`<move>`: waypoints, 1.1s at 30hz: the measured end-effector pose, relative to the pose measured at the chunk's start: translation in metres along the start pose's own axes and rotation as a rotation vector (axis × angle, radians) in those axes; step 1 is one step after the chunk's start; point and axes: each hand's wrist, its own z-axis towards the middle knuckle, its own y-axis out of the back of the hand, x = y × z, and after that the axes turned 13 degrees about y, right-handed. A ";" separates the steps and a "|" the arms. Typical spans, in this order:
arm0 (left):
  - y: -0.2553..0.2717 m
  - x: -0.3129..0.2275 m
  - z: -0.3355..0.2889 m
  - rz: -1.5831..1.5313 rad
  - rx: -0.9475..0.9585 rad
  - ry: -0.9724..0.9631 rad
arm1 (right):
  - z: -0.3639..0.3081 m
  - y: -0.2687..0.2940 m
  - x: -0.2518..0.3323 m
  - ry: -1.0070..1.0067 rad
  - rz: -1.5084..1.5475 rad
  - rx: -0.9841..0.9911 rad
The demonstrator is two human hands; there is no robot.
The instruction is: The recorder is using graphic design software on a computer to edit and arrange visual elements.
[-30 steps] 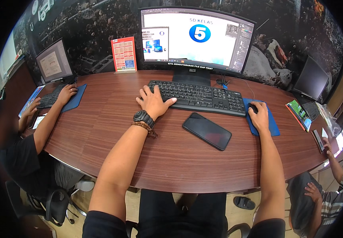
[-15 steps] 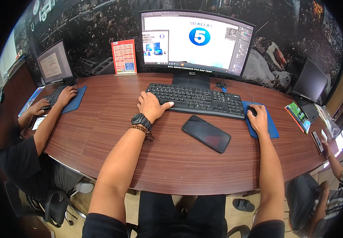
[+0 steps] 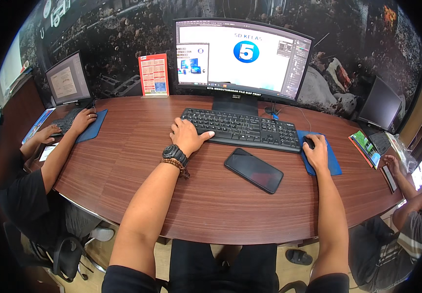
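Note:
My left hand (image 3: 187, 136) rests on the left end of a black keyboard (image 3: 250, 129), fingers spread over the keys, with a black watch and a bead bracelet on the wrist. My right hand (image 3: 315, 150) is cupped over a black mouse (image 3: 308, 141) on a blue mouse pad (image 3: 329, 161). A black phone (image 3: 253, 170) lies face up on the brown wooden desk (image 3: 138, 161) between my forearms. A wide curved monitor (image 3: 242, 56) stands behind the keyboard and shows a white page with a blue round badge.
A red and orange stand-up card (image 3: 154, 74) is left of the monitor. A person at the left types at another keyboard (image 3: 67, 123) below a second monitor (image 3: 68, 79). At the right sit a dark monitor (image 3: 379, 104), booklets (image 3: 366, 146) and another person's arm (image 3: 406, 183).
My left hand has shifted slightly on the keyboard's left end. My right hand stays on the mouse, and the view has tipped a little.

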 end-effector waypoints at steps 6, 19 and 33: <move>0.001 0.001 0.000 0.003 0.009 0.003 | 0.000 0.001 0.004 -0.027 0.016 0.010; 0.002 0.000 0.000 0.020 0.017 0.011 | 0.001 0.003 0.005 -0.029 0.016 0.019; 0.003 -0.001 -0.001 0.019 0.022 0.009 | 0.001 0.003 0.002 -0.034 0.006 0.027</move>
